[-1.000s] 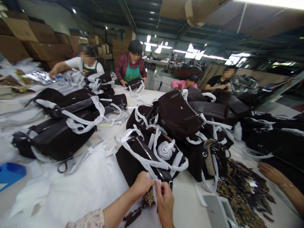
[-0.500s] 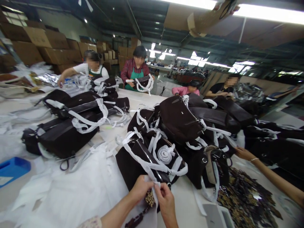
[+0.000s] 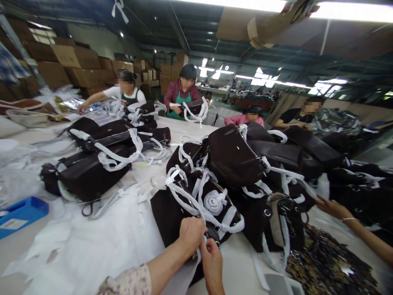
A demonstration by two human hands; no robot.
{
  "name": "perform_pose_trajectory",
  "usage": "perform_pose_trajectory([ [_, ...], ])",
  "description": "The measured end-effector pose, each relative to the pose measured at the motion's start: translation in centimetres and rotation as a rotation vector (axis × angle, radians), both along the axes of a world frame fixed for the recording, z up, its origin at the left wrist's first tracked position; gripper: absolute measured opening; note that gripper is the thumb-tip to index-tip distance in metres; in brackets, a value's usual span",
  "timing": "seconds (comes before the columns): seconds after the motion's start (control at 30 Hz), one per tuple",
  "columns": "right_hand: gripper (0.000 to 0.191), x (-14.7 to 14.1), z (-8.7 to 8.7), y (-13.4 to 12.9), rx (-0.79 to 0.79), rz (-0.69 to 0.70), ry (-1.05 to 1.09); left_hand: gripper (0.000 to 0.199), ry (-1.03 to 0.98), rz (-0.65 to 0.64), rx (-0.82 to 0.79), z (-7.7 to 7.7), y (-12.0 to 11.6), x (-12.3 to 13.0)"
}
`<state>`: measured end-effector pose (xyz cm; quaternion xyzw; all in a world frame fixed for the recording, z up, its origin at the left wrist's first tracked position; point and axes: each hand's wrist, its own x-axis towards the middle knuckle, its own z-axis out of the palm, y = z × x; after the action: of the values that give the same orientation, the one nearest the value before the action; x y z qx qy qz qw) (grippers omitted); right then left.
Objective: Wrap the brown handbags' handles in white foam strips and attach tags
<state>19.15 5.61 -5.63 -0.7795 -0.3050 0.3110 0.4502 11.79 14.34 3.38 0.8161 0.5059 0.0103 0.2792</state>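
A dark brown handbag [image 3: 166, 217] lies in front of me, its handles [image 3: 187, 200] wrapped in white tissue. At the bag's near end my left hand [image 3: 192, 233] is closed, fingers pinching white tissue paper. Just below and right of it, my right hand [image 3: 211, 256] pinches the same tissue between thumb and fingers. Part of a white sheet [image 3: 187, 274] hangs below the hands. Whatever lies under the fingers is mostly hidden. A rolled white wrap [image 3: 214, 201] sits on the bag's top.
More brown handbags [image 3: 235, 153] are heaped to the right, others [image 3: 95, 174] to the left. White sheets [image 3: 101, 241] cover the table's left side, near a blue tray [image 3: 27, 213]. A co-worker's hand [image 3: 333, 208] reaches in above leopard-patterned pieces [image 3: 331, 262]. Several people work across the table.
My left hand has moved up and right, turning its back to view. The leopard-print piece under my hands is now mostly covered. The whole view has shifted slightly.
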Motion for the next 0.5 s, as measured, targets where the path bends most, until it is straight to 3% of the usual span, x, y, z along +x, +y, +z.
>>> perform_pose_trajectory([
  [0.07, 0.043, 0.2, 0.1, 0.3, -0.05, -0.026, -0.024, 0.03, -0.036, -0.035, 0.005, -0.4, -0.3, -0.2],
  [0.17, 0.04, 0.4, 0.2, 0.5, -0.083, -0.042, -0.064, 0.02, -0.249, -0.027, -0.049, -1.9, -0.8, -1.8],
  [0.3, 0.039, 0.4, 0.1, 0.6, -0.067, -0.035, -0.113, 0.026, -0.464, 0.315, -0.302, -3.8, -1.0, -3.8],
  [0.37, 0.039, 0.4, -0.1, 0.5, -0.042, -0.02, -0.133, 0.01, -0.468, 0.399, -0.352, -3.7, -1.1, -3.9],
  [0.4, 0.038, 0.4, -0.2, 0.5, -0.031, -0.019, -0.144, 0.004, -0.461, 0.387, -0.32, -3.4, -1.3, -3.7],
  [0.5, 0.039, 0.2, -0.9, 0.0, 0.012, -0.012, -0.179, 0.01, -0.417, 0.29, -0.174, -2.0, -2.3, -2.8],
])
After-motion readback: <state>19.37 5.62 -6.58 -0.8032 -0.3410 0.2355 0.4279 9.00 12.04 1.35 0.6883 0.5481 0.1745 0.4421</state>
